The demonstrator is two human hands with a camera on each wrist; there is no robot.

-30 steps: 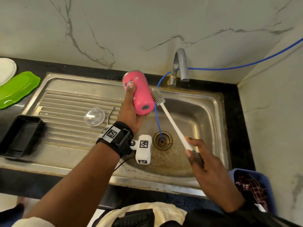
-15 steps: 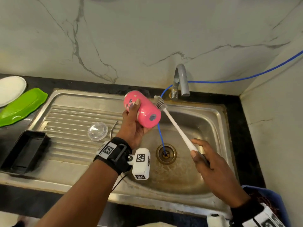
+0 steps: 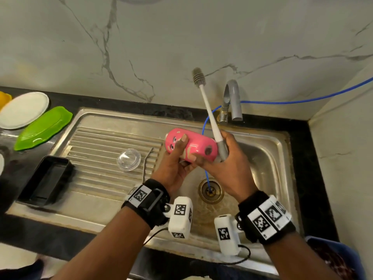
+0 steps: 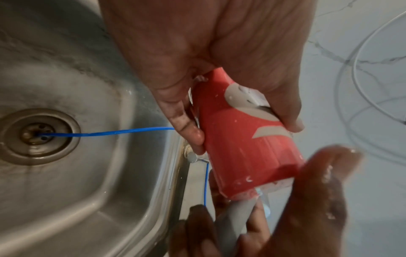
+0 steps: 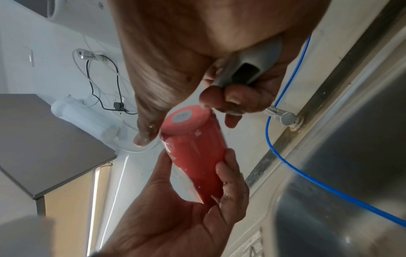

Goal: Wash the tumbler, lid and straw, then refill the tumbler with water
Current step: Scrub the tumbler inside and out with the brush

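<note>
A pink tumbler (image 3: pixel 191 145) (image 4: pixel 246 139) (image 5: pixel 193 156) lies sideways above the sink basin (image 3: pixel 268 162), its base pointing right. My left hand (image 3: pixel 173 164) grips its body. My right hand (image 3: pixel 226 158) holds the grey handle of a white bottle brush (image 3: pixel 207 110) (image 5: pixel 248 69), bristles pointing up toward the wall, while its thumb and fingers touch the tumbler's base end. The clear lid (image 3: pixel 129 159) lies on the ribbed drainboard, and a thin metal straw (image 3: pixel 147 164) lies just right of it.
A grey tap (image 3: pixel 232 100) stands behind the basin, and a blue hose (image 3: pixel 206 174) runs down into the drain (image 3: pixel 211 190). A black tray (image 3: pixel 46 182) sits at the left; a green dish (image 3: pixel 42 128) and a white plate (image 3: pixel 23 110) lie on the black counter.
The right hand swung the brush upright and moved up to the tumbler's base end. The left hand lowered the tumbler and turned it level. The camera view tilted upward.
</note>
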